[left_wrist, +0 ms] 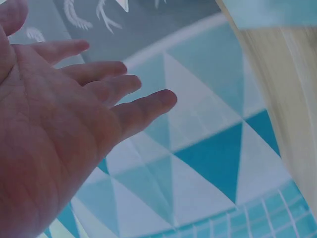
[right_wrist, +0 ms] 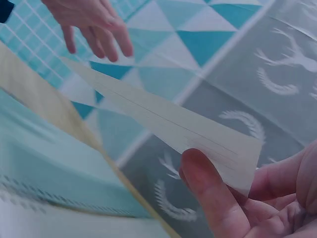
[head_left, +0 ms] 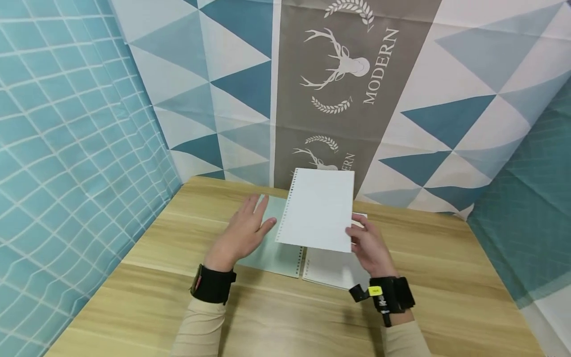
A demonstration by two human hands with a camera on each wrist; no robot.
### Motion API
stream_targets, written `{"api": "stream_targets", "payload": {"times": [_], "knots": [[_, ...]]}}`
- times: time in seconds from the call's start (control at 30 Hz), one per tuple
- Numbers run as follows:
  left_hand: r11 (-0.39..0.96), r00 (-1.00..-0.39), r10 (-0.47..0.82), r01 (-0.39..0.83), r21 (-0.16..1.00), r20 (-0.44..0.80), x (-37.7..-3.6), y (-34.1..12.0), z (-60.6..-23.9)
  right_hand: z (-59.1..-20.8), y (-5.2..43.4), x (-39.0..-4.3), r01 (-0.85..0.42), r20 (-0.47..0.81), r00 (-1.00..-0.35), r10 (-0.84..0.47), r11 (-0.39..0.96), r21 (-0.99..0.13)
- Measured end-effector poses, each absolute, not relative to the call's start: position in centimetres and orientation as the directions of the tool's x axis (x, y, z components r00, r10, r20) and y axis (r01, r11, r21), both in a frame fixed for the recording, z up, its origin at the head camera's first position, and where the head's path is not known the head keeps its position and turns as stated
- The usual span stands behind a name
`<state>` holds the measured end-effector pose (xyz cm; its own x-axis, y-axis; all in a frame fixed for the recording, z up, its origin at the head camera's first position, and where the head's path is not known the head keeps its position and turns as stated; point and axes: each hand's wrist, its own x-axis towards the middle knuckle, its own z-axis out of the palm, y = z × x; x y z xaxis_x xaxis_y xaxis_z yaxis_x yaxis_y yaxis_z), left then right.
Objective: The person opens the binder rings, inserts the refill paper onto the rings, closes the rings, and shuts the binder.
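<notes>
My right hand [head_left: 371,246] pinches white loose-leaf paper [head_left: 317,210] by its right edge and holds it raised above the table. Small punched holes run down the paper's left side. In the right wrist view, the thumb [right_wrist: 200,173] lies on the near face of the paper [right_wrist: 168,119]. My left hand [head_left: 243,233] hovers with fingers spread over a pale green punched sheet [head_left: 274,258], holding nothing; its palm shows in the left wrist view. A white punched stack [head_left: 332,267] lies right of the green sheet, partly hidden by the raised paper.
Everything lies on a wood-grain table [head_left: 285,317]. A patterned cloth [head_left: 241,89] with triangles and deer heads hangs behind the table's far edge. Teal grid cloth [head_left: 67,148] covers the left side, and a darker teal cloth [head_left: 526,208] hangs at the right.
</notes>
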<state>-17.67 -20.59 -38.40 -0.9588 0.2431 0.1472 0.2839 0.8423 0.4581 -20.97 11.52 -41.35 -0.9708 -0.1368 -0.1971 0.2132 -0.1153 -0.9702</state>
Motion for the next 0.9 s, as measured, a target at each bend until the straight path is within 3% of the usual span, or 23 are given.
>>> {"api": "stream_targets", "payload": {"times": [0.27, 0.57, 0.73, 0.9], "knots": [[0.841, -0.938, 0.311, 0.347, 0.416, 0.153, -17.2, -17.3, -38.2, -39.8, 17.7, -20.4, 0.123, -0.095, -0.984, -0.154, -0.181, -0.976], [0.839, -0.938, 0.313, 0.347, 0.418, 0.15, -16.9, -16.8, -38.2, -40.0, 23.1, -19.4, 0.043, 0.018, -0.972, -0.236, -0.25, -0.967], [0.838, -0.937, 0.315, 0.351, 0.417, 0.154, -17.0, -16.9, -38.2, -39.8, 24.8, -18.9, 0.009, 0.081, -0.969, -0.234, -0.36, -0.933], [0.841, -0.94, 0.304, 0.341, 0.421, 0.153, -17.2, -17.0, -38.2, -39.8, 25.1, -18.8, 0.002, 0.091, -0.968, -0.233, -0.373, -0.928]]}}
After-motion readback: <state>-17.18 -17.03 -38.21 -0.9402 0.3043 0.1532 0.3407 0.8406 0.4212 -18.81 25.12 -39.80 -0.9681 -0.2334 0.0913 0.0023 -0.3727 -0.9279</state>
